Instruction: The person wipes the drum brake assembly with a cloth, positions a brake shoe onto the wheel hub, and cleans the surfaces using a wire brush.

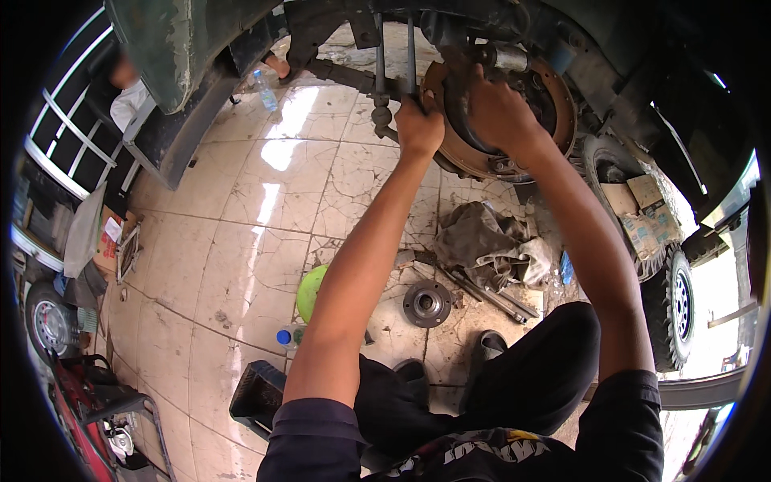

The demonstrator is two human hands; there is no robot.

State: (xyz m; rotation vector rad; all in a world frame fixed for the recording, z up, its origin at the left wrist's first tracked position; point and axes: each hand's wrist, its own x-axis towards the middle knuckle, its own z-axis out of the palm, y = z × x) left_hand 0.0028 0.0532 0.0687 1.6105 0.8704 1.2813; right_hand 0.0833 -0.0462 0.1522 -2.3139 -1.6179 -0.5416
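Note:
A drum brake assembly (566,100) hangs under the vehicle in front of me, ringed by rusty brown brake shoes (468,165). My left hand (421,127) is closed at the left edge of the assembly, its fingers curled round the brake shoe there. Across the dark centre reaches my right hand (502,114), fingers bent and pressed together; whatever they hold is hidden. A silvery cylinder (507,58) sits just above that hand. Below, on the tiles, lies a round wheel hub flange (427,304) beside metal bars (494,296) and a crumpled grey cloth (486,241).
A green bowl (310,294), a blue-capped bottle (284,337) and a black tray (259,394) stand left of my legs. Further off is a water bottle (264,91). Tyres (673,309) and cardboard (646,221) are at right. A person (128,100) is at far left, above a red machine (80,418).

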